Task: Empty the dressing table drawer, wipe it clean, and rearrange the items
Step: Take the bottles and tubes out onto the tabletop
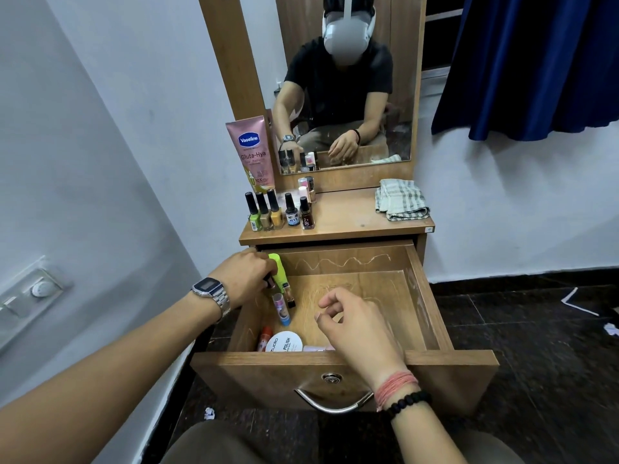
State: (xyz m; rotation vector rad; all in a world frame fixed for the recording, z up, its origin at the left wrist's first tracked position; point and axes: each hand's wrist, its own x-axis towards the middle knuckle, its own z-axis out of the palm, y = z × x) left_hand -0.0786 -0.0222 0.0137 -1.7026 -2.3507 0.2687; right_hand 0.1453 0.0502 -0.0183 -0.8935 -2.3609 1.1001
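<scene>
Inside open drawer (415, 289), left hand (246, 279) grasping half-hidden green tube (279, 271), right hand (355, 324) released, loosely curled

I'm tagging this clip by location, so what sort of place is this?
Likely a bedroom or dressing corner at home: a dressing table with a mirror, nail polish bottles on top, and an open drawer of cosmetics.

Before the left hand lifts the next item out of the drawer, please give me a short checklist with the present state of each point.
1. Left hand grips an item by the neon green tube: ok, but which item, cannot tell.
2. Right hand free to help: ok, it holds nothing.
3. Bare space on the table top beside the nail polish bottles: ok.
4. Drawer emptied: not ok, lip balm and white jar remain.
5. Cloth ready for wiping: ok, folded on the table top.
</scene>
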